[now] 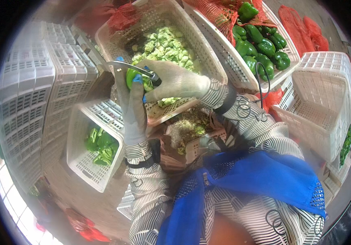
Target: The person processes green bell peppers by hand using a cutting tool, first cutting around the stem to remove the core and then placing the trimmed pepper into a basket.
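My left hand, in a pale glove with blue fingertips, grips a green bell pepper. My right hand, gloved too, is closed around the dark handle of a knife. The blade passes over the pepper and points left; whether it cuts into the flesh cannot be made out. Both hands are above the near left side of a white plastic crate that holds pale green pepper cores and scraps. Lower left, a second white crate contains cut green pepper pieces.
Whole green bell peppers and red mesh netting fill a crate at the upper right. Stacked white crates stand left, others right. Red mesh sacks lie beyond. Scraps lie below the cores' crate.
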The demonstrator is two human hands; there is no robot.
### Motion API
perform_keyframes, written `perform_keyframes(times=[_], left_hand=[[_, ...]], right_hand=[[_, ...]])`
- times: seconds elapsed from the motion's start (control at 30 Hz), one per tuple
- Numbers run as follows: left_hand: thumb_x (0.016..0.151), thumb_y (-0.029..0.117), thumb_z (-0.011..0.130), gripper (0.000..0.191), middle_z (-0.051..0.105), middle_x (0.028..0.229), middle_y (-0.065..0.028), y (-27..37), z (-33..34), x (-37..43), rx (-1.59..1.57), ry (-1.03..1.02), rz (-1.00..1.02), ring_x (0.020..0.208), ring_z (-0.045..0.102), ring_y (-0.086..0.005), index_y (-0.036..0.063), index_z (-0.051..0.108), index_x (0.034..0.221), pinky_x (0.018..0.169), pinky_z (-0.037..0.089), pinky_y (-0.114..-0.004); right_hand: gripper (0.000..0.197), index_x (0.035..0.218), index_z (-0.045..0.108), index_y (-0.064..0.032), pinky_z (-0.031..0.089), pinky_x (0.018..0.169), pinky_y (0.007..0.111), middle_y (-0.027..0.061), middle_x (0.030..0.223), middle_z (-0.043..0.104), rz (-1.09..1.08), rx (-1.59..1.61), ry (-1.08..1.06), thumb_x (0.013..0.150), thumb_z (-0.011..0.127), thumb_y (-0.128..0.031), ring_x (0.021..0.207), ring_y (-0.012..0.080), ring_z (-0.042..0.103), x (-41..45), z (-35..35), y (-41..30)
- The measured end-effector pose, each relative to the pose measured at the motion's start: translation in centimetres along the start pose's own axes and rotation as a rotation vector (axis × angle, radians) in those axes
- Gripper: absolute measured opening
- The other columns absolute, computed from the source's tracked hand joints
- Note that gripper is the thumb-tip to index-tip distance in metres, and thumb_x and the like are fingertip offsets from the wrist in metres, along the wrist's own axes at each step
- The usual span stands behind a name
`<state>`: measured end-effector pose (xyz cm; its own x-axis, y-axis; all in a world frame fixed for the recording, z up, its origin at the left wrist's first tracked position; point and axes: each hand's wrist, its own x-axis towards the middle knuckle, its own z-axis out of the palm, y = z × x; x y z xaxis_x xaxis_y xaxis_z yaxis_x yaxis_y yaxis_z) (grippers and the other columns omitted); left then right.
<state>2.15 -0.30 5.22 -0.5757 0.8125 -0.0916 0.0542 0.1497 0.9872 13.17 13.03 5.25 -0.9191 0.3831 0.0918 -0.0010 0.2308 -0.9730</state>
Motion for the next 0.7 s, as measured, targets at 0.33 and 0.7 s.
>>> perform_keyframes(times=[0.33,0.7], left_hand=[[0.107,0.029,0.044,0.044,0.055,0.131,-0.0107,-2.1,0.1,-0.6,-0.085,-0.026,-0.129,0.119,0.055,-0.0188,0.0002,0.05,0.139,0.103,0.044,-0.034],[0.103,0.035,0.053,0.044,0.063,0.115,-0.0104,-3.0,-0.1,0.0,-0.463,0.061,-0.209,0.104,0.063,-0.0178,-0.0005,0.056,0.128,0.09,0.054,-0.033]], right_hand=[[0.046,0.109,0.063,0.0009,0.053,0.076,0.046,0.0249,0.084,0.067,0.148,-0.052,0.097,0.074,0.067,-0.03,0.084,0.0399,0.068,-1.7,3.6,0.2],[0.043,0.099,0.07,0.0036,0.05,0.064,0.034,0.0102,0.073,0.067,0.285,0.235,-0.098,0.078,0.072,-0.034,0.069,0.0185,0.065,-1.0,0.9,1.0]])
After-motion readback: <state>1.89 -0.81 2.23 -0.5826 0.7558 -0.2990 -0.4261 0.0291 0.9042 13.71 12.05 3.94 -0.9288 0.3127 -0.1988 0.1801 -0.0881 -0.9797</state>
